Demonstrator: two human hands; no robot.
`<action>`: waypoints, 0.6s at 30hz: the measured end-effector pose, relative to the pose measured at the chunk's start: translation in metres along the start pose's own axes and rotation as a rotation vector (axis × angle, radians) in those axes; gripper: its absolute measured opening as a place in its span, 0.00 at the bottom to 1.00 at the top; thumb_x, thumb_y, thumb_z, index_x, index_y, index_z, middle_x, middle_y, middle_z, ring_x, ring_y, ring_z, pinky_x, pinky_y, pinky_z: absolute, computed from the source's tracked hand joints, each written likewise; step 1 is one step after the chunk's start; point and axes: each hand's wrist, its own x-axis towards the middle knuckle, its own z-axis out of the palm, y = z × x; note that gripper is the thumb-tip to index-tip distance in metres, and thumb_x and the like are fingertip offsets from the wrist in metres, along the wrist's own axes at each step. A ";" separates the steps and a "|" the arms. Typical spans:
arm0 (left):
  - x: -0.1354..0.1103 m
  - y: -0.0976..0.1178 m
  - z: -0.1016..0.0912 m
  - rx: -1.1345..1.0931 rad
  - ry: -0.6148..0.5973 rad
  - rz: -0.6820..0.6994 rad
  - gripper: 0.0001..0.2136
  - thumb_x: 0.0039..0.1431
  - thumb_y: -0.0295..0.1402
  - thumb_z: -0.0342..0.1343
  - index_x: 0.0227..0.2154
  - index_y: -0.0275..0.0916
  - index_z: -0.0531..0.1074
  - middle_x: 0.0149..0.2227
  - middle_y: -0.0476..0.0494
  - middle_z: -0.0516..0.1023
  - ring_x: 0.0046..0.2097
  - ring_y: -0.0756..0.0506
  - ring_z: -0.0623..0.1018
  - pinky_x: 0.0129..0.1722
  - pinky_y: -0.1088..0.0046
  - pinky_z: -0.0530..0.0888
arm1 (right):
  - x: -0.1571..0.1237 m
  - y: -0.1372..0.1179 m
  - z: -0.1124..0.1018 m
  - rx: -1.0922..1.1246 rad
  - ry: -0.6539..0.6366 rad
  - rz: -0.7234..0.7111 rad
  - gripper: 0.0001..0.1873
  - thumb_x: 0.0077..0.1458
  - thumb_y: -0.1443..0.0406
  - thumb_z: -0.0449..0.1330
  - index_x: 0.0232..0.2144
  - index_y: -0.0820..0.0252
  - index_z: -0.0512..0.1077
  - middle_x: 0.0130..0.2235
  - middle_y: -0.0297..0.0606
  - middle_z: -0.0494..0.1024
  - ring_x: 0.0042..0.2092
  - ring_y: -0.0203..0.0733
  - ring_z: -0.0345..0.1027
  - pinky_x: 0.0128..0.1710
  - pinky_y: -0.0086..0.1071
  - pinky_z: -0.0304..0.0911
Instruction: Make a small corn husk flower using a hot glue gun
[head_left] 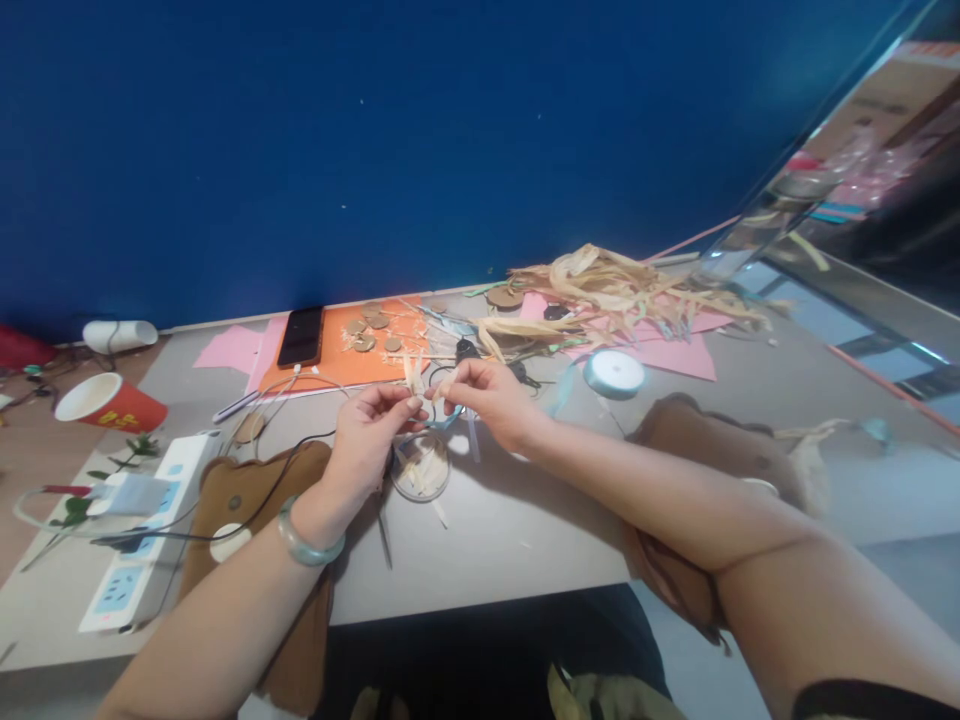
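My left hand is closed in a pinch on a pale strip of dried corn husk that sticks up above the fingertips. Close beside it, my right hand pinches another small piece of corn husk; whether the two pieces join is hidden by the fingers. Below the hands lies a round clear dish with husk bits in it. A black tool, partly covered, is just behind the fingers. To the right stands a spool of light-blue ribbon, its loose end trailing towards my right hand.
A heap of corn husks lies along the blue wall. Orange paper carries small wooden discs and a phone. At left are a power strip, a red paper cup and a brown pouch. Another brown item lies under my right arm.
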 end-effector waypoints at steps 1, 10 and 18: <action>0.000 0.000 -0.001 0.001 -0.003 0.000 0.12 0.45 0.35 0.67 0.31 0.35 0.72 0.26 0.48 0.77 0.28 0.50 0.78 0.30 0.73 0.77 | 0.000 0.001 0.000 0.019 -0.013 0.001 0.10 0.45 0.65 0.64 0.21 0.60 0.65 0.23 0.32 0.76 0.28 0.34 0.68 0.34 0.31 0.62; 0.002 0.000 -0.003 -0.002 -0.008 0.016 0.12 0.45 0.35 0.66 0.30 0.35 0.71 0.26 0.48 0.77 0.29 0.49 0.78 0.31 0.74 0.76 | 0.002 0.004 -0.005 -0.250 -0.058 -0.201 0.06 0.48 0.64 0.63 0.27 0.60 0.70 0.28 0.36 0.77 0.29 0.36 0.68 0.30 0.31 0.62; 0.002 0.003 -0.002 -0.074 -0.057 -0.006 0.11 0.46 0.34 0.66 0.29 0.36 0.70 0.26 0.50 0.75 0.29 0.51 0.77 0.30 0.77 0.74 | -0.002 0.003 -0.026 -1.124 0.055 -0.965 0.08 0.58 0.67 0.56 0.33 0.51 0.75 0.37 0.34 0.79 0.35 0.37 0.68 0.43 0.40 0.51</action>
